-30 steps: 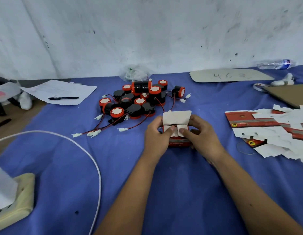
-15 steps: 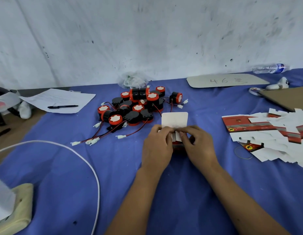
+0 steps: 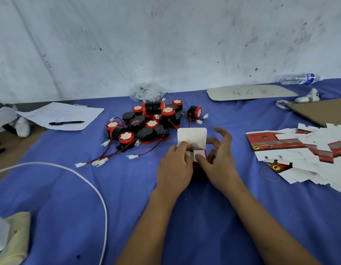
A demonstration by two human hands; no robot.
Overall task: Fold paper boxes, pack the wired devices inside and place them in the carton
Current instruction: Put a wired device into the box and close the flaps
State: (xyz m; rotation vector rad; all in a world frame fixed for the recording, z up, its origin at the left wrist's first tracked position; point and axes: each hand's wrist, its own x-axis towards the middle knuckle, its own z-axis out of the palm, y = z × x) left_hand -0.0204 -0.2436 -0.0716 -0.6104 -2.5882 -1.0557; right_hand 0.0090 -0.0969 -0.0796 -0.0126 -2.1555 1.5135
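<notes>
Fingers of our left hand and right hand pinch the small side flaps of the paper box, red body, white lid flap standing up, mid-cloth. Since a moment ago the right fingers have spread wider. Wired devices piled just behind, flat boxes off right.

box: matt white card (red print) | tablecloth: blue cloth, smooth
</notes>
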